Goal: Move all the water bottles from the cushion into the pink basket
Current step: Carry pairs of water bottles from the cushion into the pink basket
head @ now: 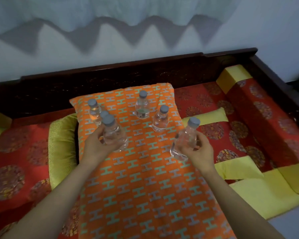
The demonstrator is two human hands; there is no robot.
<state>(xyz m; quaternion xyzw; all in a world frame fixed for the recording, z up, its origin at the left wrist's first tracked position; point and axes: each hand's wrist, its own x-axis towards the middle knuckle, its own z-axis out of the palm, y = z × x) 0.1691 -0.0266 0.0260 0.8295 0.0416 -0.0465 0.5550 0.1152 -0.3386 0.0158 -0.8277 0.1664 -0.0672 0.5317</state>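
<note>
2 at once, holding water bottles over the orange cushion: wrapping the left grip round the body of the near-left bottle, upright with its grey cap on top, and wrapping the right grip round the near-right bottle, tilting with its cap leaning away and to the right. Leaving 4 more standing on the far half of the cushion: the back-left bottle, the half-hidden bottle just behind the held one, the back-centre bottle and the mid-right bottle. Not finding the pink basket anywhere in this view, so not guessing which way to carry. Doing this step well, by judgement: keeping the fingers round the bodies rather than the caps, squeezing lightly to avoid denting thin clear plastic, raising both straight up before swinging sideways, and righting the tilted one while staying apart from the mid-right bottle near it. Minding the soft cushion, likely letting a standing bottle topple at a nudge, above all the half-hidden bottle close behind the left grip. Finding open room toward the body along the near half of the cushion and out over the red and yellow mats on either side; being hemmed in at the back by the dark wooden rail and at the far right by the raised bolster.
</note>
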